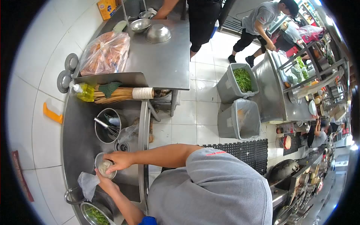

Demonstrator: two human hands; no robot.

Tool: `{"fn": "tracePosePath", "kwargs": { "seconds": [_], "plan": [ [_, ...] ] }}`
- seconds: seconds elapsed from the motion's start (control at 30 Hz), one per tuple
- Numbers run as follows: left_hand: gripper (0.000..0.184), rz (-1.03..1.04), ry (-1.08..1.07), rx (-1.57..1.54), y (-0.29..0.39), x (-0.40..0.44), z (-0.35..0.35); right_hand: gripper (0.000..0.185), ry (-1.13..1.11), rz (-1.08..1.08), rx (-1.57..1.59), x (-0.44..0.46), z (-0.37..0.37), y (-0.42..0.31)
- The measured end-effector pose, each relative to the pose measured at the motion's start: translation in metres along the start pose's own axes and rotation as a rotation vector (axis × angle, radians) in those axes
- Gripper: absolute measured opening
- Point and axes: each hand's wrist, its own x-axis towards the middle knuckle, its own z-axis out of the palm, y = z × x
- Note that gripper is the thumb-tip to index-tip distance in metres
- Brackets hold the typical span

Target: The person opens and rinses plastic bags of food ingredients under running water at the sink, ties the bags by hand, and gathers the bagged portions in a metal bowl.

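A small metal bowl (98,159) with pale, wet-looking contents (105,166) is over the sink (84,131). My right hand (120,160) reaches across the bowl with its fingers bent into the pale contents. From below, my left hand (107,182) is closed around the bowl's lower side, its fingers partly hidden. A whitish plastic bag (88,184) hangs right beside the left fingers; whether they grip it is unclear. In the sink stands a round pot (107,140) with a whisk (108,127). Near the bottom is a metal bowl with green vegetables (96,215).
Above the sink lie a bundle of sticks (116,95) and a yellow bottle (85,92). A steel table (168,56) holds metal bowls (158,33) and a bagged orange item (106,54). Two grey bins (227,84) stand on the floor. Co-workers (262,22) are farther off.
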Motion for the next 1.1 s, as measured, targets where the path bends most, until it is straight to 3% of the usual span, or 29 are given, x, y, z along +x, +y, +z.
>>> {"fn": "tracePosePath", "kwargs": {
  "seconds": [0.03,0.1,0.13,0.2,0.23,0.3,0.5,0.53,0.6,0.63,0.67,0.7,0.73,0.77,0.87,0.9,0.97,1.0,1.07,1.1],
  "plan": [
    [0.046,-0.004,-0.007,0.004,-0.003,0.003,-0.002,0.064,0.007,0.006,0.0,0.002,0.006,0.009],
    [0.04,0.544,-0.046,0.486,-0.012,0.015,-0.017,0.067,-0.006,-0.002,0.141,0.011,0.021,0.034],
    [0.036,0.662,-0.088,0.63,-0.011,0.019,-0.024,0.067,-0.002,0.0,0.141,0.011,0.018,0.03],
    [0.033,0.652,-0.163,0.688,-0.006,0.032,-0.039,0.077,-0.227,0.284,0.586,0.009,0.017,0.019],
    [0.03,0.642,-0.23,0.742,-0.004,0.035,-0.042,0.077,-0.225,0.284,0.588,0.005,0.015,0.013],
    [0.029,0.582,-0.302,0.801,0.005,0.032,-0.044,0.088,-0.46,0.54,0.963,0.0,0.012,0.003],
    [0.033,0.615,-0.327,0.805,0.003,0.039,-0.047,0.099,-0.689,0.592,1.228,0.013,0.035,0.039],
    [0.035,0.563,-0.283,0.688,0.002,0.042,-0.045,0.099,-0.698,0.591,1.227,0.011,0.032,0.036],
    [0.036,0.511,-0.221,0.571,0.006,0.044,-0.042,0.099,-0.556,0.463,0.96,0.002,0.02,0.029],
    [0.037,0.274,-0.109,0.336,0.009,0.041,-0.036,0.099,-0.569,0.46,0.958,-0.004,0.012,0.025],
    [0.038,0.039,-0.001,0.097,0.012,0.039,-0.033,0.099,-0.319,0.132,0.51,-0.012,0.002,0.022],
    [0.038,0.041,0.003,0.092,0.007,0.046,-0.043,0.101,-0.06,-0.187,0.059,-0.016,-0.004,0.021],
    [0.039,-0.045,-0.193,0.039,-0.003,0.059,-0.059,0.104,0.071,-0.357,-0.247,-0.014,0.001,0.031],
    [0.04,-0.132,-0.389,-0.013,-0.012,0.067,-0.066,0.104,0.071,-0.355,-0.249,-0.011,0.004,0.029],
    [0.038,-0.024,-0.217,0.075,-0.024,0.043,-0.038,0.094,0.178,-0.515,-0.255,0.002,0.01,0.027],
    [0.038,-0.027,-0.21,0.078,-0.02,0.04,-0.038,0.088,0.114,-0.422,-0.223,0.006,0.011,0.032],
    [0.035,0.039,-0.235,0.456,-0.01,0.033,-0.04,0.082,0.034,-0.333,-0.186,0.01,0.012,0.041],
    [0.035,0.03,-0.214,0.451,-0.016,0.036,-0.041,0.077,-0.102,-0.143,-0.065,0.012,0.012,0.044],
    [0.037,0.938,-0.04,0.916,-0.03,0.044,-0.047,0.074,-0.295,0.231,0.209,0.015,0.022,0.06],
    [0.037,0.825,-0.044,0.919,-0.016,0.025,-0.034,0.075,-0.371,0.409,0.356,0.021,0.035,0.069]
  ]
}}
